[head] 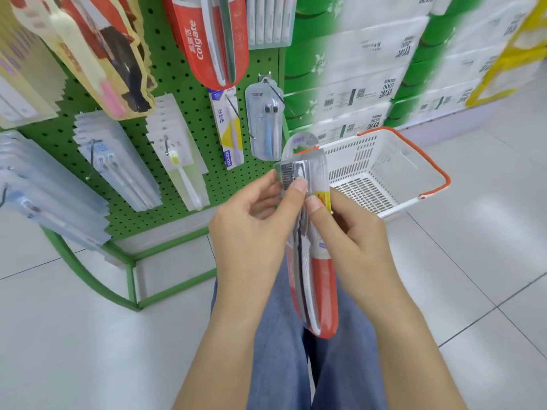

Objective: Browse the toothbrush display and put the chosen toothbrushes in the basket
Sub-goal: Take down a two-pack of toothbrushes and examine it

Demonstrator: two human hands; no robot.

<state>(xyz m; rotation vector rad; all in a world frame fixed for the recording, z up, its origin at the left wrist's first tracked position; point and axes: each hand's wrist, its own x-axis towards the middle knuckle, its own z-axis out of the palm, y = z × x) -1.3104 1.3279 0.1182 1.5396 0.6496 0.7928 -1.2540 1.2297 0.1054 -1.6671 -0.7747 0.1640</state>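
Up close, both hands hold one long red-and-clear plastic blister pack of toothbrushes point(310, 255) upright over the person's blue trousers point(281, 335): the left hand point(248, 232) curls round its left edge with the thumb pressed on the clear front, and the right hand point(352, 235) pinches its right edge, thumb by a yellow label. Just behind the pack, on the pale glossy floor tiles point(473, 247), sits a white slotted plastic basket point(381, 173) with orange handles; the pack's rounded top overlaps its near-left corner. To the left stands a green perforated metal display rack point(183, 93), its wire hooks hung with flat clear toothbrush packs, a large red Colgate pack point(207, 39) at the top. Far right, green-and-white wrapped tissue bundles point(370, 69) stand stacked behind the basket.
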